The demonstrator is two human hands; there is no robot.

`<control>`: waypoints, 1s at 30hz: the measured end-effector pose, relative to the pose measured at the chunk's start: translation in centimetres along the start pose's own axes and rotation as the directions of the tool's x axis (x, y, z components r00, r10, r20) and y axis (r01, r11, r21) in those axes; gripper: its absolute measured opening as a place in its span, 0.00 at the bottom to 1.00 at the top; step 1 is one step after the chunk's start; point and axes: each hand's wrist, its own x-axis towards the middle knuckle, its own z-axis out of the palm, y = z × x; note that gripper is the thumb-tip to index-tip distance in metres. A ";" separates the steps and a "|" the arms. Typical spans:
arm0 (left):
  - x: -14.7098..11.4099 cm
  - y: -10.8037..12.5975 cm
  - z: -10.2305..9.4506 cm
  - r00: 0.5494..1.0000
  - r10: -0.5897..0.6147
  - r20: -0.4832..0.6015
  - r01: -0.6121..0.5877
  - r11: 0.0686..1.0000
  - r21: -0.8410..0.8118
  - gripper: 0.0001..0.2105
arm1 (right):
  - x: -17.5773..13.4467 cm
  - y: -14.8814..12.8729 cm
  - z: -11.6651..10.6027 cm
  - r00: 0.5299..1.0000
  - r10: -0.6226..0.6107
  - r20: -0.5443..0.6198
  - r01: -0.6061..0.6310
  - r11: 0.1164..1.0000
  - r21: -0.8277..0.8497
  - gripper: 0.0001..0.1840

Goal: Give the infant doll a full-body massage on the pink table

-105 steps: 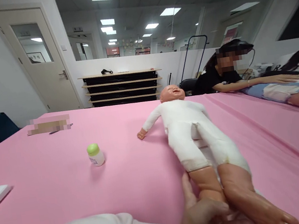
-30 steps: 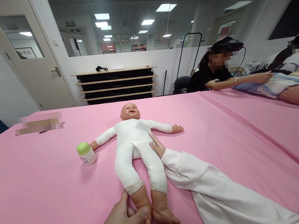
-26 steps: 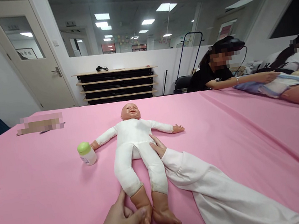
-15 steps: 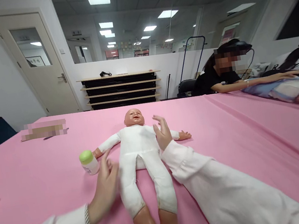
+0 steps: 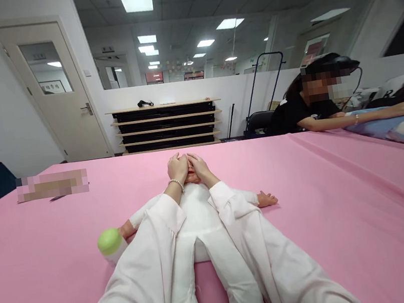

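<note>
The doll (image 5: 199, 212) is found already laid face-up on the pink cloth (image 5: 328, 208), its head (image 5: 192, 177) being partly covered by the left hand (image 5: 177, 168) and right hand (image 5: 199, 166), both cupped but unclenched, while the jar (image 5: 110, 242) is left capped.

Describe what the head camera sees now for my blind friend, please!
A person's bare left grip and right grip cover much of the tan head of a white-bodied baby doll lying face up on pink fabric. A round, whitish, green-lidded jar stands by one doll hand.
</note>
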 end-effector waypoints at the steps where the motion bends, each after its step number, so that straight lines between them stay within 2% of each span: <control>1: -0.1 -0.3 0.2 0.999 0.026 0.025 -0.026 1.000 0.006 0.20 | 0.0 0.4 0.0 1.000 -0.006 0.019 0.006 1.000 0.017 0.16; 3: -0.3 -0.7 0.3 0.996 0.073 0.046 -0.074 0.997 0.037 0.20 | -0.2 1.1 0.0 0.999 -0.021 0.040 0.018 0.997 0.075 0.16; 7: -0.5 -0.9 0.2 0.995 0.095 0.003 -0.095 0.992 0.077 0.21 | -0.8 1.6 -0.3 0.990 -0.110 0.085 0.091 0.975 0.202 0.20; 10: -0.5 -1.1 0.0 0.996 0.092 -0.008 -0.091 0.995 0.048 0.21 | -1.2 1.6 -0.3 0.980 -0.174 0.097 0.155 0.973 0.171 0.22; 13: -0.5 -1.3 -0.1 0.995 0.102 -0.005 -0.102 0.994 0.031 0.22 | -1.4 1.4 -0.2 0.980 -0.182 0.079 0.171 0.976 0.132 0.21; 19: -0.4 -1.5 0.0 0.995 0.098 -0.011 -0.098 0.995 -0.006 0.19 | -1.5 0.7 0.0 0.985 -0.166 0.040 0.162 0.983 0.083 0.19; 24: -0.3 -1.4 0.1 0.999 0.032 -0.032 -0.033 0.999 -0.039 0.20 | -1.3 0.7 0.0 0.993 -0.118 0.006 0.117 0.990 0.078 0.23; 30: -0.3 -1.5 0.1 0.997 0.071 -0.026 -0.071 0.997 -0.005 0.19 | -1.4 0.9 -0.2 0.985 -0.167 0.032 0.163 0.983 0.086 0.19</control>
